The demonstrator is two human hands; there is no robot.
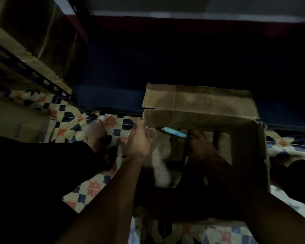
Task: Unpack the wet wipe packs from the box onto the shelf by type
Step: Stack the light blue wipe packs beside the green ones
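Note:
An open cardboard box (201,118) stands on the patterned floor, its far flaps folded up. A light blue wet wipe pack (174,132) shows just under the near flap's edge. My right hand (201,147) is inside the box, and its fingertips pinch the pack's right end. My left hand (141,136) is at the flap's left corner with its fingers reaching toward the pack's left end; the dim light hides its grip. Blurred white packs (159,155) lie deeper in the box. The low dark blue shelf (109,101) runs behind the box.
A metal rack (42,80) at the left carries large cardboard boxes (25,37). Another carton (16,124) sits on the floor at the far left. My bent knees in black clothing flank the box. The scene is very dark.

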